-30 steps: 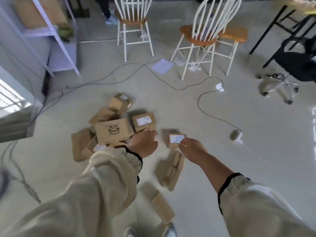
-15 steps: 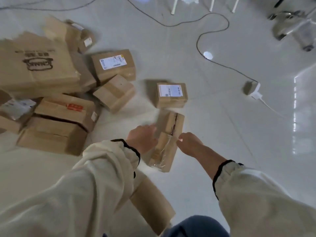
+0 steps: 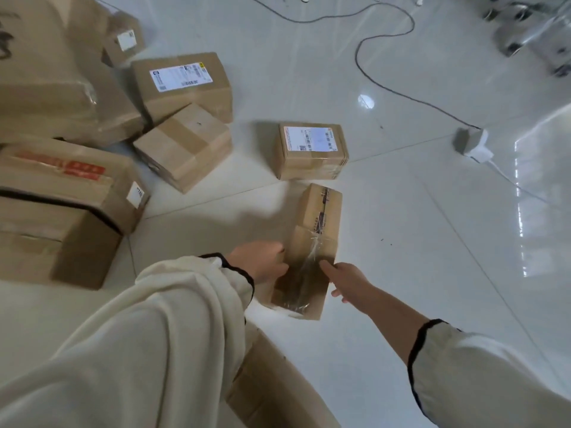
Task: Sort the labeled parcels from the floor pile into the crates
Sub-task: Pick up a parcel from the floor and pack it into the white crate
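a long narrow cardboard parcel (image 3: 312, 242) lies lengthwise on the pale tiled floor (image 3: 417, 273), its near end wrapped in crinkled clear tape, and both hands are clamped on that end. the left hand (image 3: 262, 262) curls its fingers against the left edge, and the right hand (image 3: 346, 281) has its thumb on the top face with its fingers down the right side. whether that end is off the tiles cannot be told. just beyond the far end, not touching, sits a small labelled parcel (image 3: 312, 156), white label up. to the left is the pile: a tilted taped box (image 3: 185, 146) leaning against a wider labelled box (image 3: 182, 84), a box with red tape (image 3: 68, 186) nearer the left edge, and a large plain box (image 3: 46, 72) behind. another carton (image 3: 272, 384) shows under the left sleeve (image 3: 139, 350). a dark cable (image 3: 386, 84) runs across the floor to a white plug (image 3: 474, 146) on the right.
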`<state>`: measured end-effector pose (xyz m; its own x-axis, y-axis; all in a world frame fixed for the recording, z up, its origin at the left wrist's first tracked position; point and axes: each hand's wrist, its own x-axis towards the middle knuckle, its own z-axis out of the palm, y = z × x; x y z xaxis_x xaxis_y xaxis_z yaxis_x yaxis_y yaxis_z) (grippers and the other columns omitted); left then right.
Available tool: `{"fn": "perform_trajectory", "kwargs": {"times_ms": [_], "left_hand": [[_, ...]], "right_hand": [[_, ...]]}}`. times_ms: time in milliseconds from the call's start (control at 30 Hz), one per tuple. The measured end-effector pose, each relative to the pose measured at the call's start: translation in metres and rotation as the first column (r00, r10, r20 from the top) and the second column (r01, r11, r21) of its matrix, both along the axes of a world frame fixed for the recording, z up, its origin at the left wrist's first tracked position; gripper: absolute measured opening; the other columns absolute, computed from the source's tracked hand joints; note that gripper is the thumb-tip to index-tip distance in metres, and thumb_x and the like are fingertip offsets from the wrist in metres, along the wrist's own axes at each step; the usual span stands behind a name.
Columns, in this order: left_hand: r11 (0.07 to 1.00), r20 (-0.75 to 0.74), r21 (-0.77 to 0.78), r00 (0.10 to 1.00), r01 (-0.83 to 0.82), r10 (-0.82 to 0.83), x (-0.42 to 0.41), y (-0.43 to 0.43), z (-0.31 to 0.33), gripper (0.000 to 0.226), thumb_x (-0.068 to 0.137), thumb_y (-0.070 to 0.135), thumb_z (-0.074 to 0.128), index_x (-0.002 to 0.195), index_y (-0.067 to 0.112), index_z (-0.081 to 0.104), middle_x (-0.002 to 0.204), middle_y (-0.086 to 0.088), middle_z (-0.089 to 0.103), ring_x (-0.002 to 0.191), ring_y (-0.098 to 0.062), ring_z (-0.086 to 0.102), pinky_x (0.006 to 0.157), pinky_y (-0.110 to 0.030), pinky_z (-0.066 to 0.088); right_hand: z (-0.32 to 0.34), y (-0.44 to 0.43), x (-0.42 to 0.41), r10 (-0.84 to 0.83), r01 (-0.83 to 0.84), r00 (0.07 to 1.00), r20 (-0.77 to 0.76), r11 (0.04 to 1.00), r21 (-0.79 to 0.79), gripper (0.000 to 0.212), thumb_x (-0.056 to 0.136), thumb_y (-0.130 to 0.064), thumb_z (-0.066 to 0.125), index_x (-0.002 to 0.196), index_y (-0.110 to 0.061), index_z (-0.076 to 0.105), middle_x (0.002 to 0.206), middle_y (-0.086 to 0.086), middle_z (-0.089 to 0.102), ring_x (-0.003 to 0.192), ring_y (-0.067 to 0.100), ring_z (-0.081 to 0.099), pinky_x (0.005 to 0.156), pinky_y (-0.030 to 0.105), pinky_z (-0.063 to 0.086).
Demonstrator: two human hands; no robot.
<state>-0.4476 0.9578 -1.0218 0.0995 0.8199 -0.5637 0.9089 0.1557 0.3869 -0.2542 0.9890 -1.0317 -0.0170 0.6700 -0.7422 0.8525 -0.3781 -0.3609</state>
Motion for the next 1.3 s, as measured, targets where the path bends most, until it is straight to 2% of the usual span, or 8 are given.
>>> {"fn": "perform_trajectory", "kwargs": {"times_ms": [200, 333, 500, 600, 867, 1000, 1133, 1300], "left_hand": [[0.996, 0.064, -0.045, 0.995, -0.078, 0.080, -0.024, 0.008, -0.008, 0.044, 0.092, 0.038, 0.054, 0.126, 0.012, 0.054, 0.122, -0.008, 0.058, 0.109, -0.026, 0.056, 0.088, -0.033, 0.047], [0.989, 0.057, -0.066, 0.989, -0.131, 0.135, -0.044, 0.001, -0.010, 0.037, 0.096, 0.031, 0.051, 0.120, 0.005, 0.059, 0.122, -0.014, 0.059, 0.111, -0.029, 0.055, 0.090, -0.032, 0.043], [0.976, 0.012, -0.028, 0.977, -0.214, 0.214, -0.065, 0.001, -0.021, 0.049, 0.092, 0.030, 0.055, 0.138, 0.018, 0.041, 0.128, -0.011, 0.056, 0.116, -0.029, 0.054, 0.095, -0.036, 0.044], [0.973, -0.003, 0.077, 0.975, -0.219, 0.220, -0.068, 0.004, -0.025, 0.047, 0.087, 0.025, 0.056, 0.132, 0.028, 0.045, 0.118, -0.007, 0.061, 0.106, -0.028, 0.059, 0.090, -0.040, 0.049], [0.980, -0.133, 0.002, 0.972, -0.197, 0.195, -0.070, 0.000, -0.024, 0.028, 0.093, 0.015, 0.040, 0.110, 0.011, 0.063, 0.110, -0.011, 0.065, 0.100, -0.031, 0.061, 0.091, -0.043, 0.049], [0.971, -0.176, -0.082, 0.962, -0.225, 0.208, -0.080, -0.007, -0.020, 0.031, 0.096, 0.006, 0.035, 0.114, 0.002, 0.060, 0.114, -0.015, 0.062, 0.104, -0.032, 0.059, 0.085, -0.034, 0.044], [0.973, -0.233, -0.146, 0.962, -0.176, 0.139, -0.083, -0.012, -0.012, 0.034, 0.097, 0.004, 0.034, 0.124, 0.001, 0.055, 0.126, -0.016, 0.058, 0.115, -0.031, 0.055, 0.093, -0.033, 0.042], [0.967, -0.220, -0.231, 0.974, -0.112, 0.061, -0.091, -0.021, -0.009, 0.039, 0.094, 0.015, 0.047, 0.132, 0.010, 0.051, 0.129, -0.009, 0.057, 0.117, -0.027, 0.055, 0.096, -0.033, 0.044]], "right_hand": [[-0.013, -0.003, -0.024, -0.125, 0.127, 0.990, -0.071, 0.992, 0.020, 0.046, 0.094, -0.055, 0.039, 0.101, -0.013, 0.056, 0.104, 0.006, 0.065, 0.092, 0.025, 0.066, 0.085, 0.034, 0.054], [-0.014, -0.002, -0.029, -0.399, 0.374, 0.884, -0.244, 0.916, -0.144, 0.045, 0.096, -0.051, 0.037, 0.101, -0.012, 0.060, 0.100, 0.005, 0.064, 0.079, 0.022, 0.059, 0.075, 0.033, 0.051], [-0.029, -0.005, -0.024, -0.348, 0.256, 0.909, -0.228, 0.900, -0.353, 0.050, 0.091, -0.050, 0.052, 0.124, -0.013, 0.044, 0.127, 0.006, 0.053, 0.106, 0.031, 0.057, 0.090, 0.044, 0.050], [-0.032, -0.007, -0.031, -0.363, 0.214, 0.878, -0.312, 0.881, -0.422, 0.049, 0.091, -0.046, 0.053, 0.126, -0.012, 0.046, 0.121, 0.008, 0.058, 0.110, 0.032, 0.058, 0.095, 0.044, 0.048], [-0.033, -0.009, -0.045, -0.264, 0.158, 0.879, -0.397, 0.947, -0.279, 0.034, 0.096, -0.026, 0.053, 0.127, -0.013, 0.048, 0.105, 0.002, 0.065, 0.092, 0.023, 0.066, 0.082, 0.036, 0.052], [-0.031, -0.011, -0.054, -0.219, 0.113, 0.889, -0.402, 0.956, -0.270, 0.025, 0.094, -0.025, 0.056, 0.117, -0.015, 0.054, 0.110, 0.007, 0.068, 0.100, 0.027, 0.066, 0.085, 0.036, 0.051], [-0.030, -0.013, -0.064, -0.204, 0.077, 0.887, -0.414, 0.950, -0.303, 0.029, 0.094, -0.029, 0.056, 0.118, -0.014, 0.055, 0.117, 0.008, 0.065, 0.103, 0.029, 0.064, 0.092, 0.041, 0.049], [-0.014, 0.022, -0.087, 0.018, -0.011, 0.968, -0.250, 0.999, 0.030, 0.038, 0.098, -0.036, 0.044, 0.124, -0.009, 0.053, 0.119, 0.012, 0.062, 0.099, 0.027, 0.061, 0.091, 0.041, 0.049]]}}
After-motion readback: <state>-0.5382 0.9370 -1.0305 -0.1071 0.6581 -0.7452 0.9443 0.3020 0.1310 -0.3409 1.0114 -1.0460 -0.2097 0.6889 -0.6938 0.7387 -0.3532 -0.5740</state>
